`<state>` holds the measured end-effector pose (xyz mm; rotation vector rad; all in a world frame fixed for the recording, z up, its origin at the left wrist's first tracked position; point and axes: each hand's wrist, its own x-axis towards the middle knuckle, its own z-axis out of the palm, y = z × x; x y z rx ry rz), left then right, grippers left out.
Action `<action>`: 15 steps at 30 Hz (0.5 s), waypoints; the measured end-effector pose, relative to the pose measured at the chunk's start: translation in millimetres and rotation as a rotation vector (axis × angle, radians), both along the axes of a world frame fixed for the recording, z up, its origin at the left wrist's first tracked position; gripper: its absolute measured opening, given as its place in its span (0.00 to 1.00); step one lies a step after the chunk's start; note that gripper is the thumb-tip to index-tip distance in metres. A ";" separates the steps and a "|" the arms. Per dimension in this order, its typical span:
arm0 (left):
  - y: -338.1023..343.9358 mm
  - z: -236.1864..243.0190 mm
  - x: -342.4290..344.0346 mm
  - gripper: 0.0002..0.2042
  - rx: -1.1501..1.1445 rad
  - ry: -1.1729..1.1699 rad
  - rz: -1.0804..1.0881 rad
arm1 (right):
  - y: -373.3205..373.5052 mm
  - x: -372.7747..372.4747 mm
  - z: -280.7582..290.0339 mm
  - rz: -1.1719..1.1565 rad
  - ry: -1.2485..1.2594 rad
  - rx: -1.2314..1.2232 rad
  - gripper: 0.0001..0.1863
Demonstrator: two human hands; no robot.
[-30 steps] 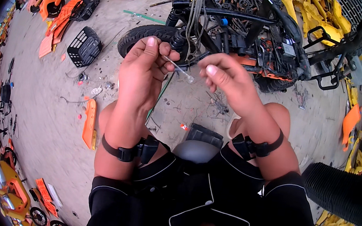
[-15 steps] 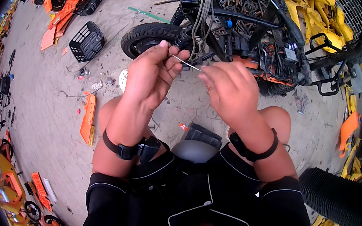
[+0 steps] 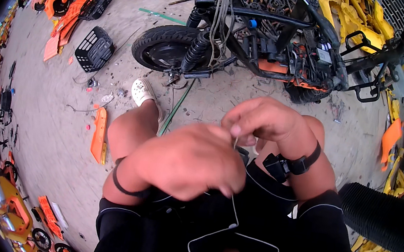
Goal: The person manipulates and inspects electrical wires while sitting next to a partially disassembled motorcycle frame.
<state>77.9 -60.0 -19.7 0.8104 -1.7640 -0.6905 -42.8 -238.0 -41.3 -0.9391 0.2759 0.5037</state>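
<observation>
My left hand (image 3: 191,161), smeared by motion, is curled low over my lap with its back up; what its fingers hold is hidden. Just beyond it, my right hand (image 3: 259,121) pinches a thin pale strand (image 3: 236,140), whose lower part disappears behind the left hand. Both hands are close together in front of the stripped black scooter frame (image 3: 272,17), which has loose grey cables (image 3: 219,31) hanging over it and a black tyre (image 3: 152,38) at its left end. My white shoe (image 3: 141,90) shows below that tyre.
A black basket (image 3: 95,48), orange panels (image 3: 63,26) and an orange piece (image 3: 99,135) lie at left, with yellow-orange scooters along that edge. Green strips (image 3: 176,105) lie between my legs. Yellow panels (image 3: 353,21) are piled at top right; a ribbed black hose (image 3: 374,215) is at lower right.
Both hands have dropped from beside the tyre toward my lap, the left one turning back-up and moving furthest down. The tyre and my left shoe are now uncovered.
</observation>
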 end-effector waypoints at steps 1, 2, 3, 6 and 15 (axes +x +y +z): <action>-0.5 1.8 -8.7 0.03 0.011 -0.008 -0.056 | 0.1 0.9 -4.4 0.118 -0.011 -0.026 0.08; 1.2 1.2 -16.2 0.05 -0.016 -0.090 -0.098 | 3.0 4.6 -8.4 0.246 -0.029 -0.049 0.08; -1.2 2.8 -23.7 0.06 0.002 -0.169 -0.175 | 5.1 6.9 -16.1 0.363 -0.041 -0.074 0.07; -8.0 -10.7 -51.1 0.06 0.018 -0.486 -0.167 | 19.2 14.8 -49.8 0.523 -0.029 -0.105 0.07; -20.8 -89.9 -83.5 0.02 0.033 -0.985 0.041 | -2.0 25.5 -82.4 0.601 0.032 -0.712 0.10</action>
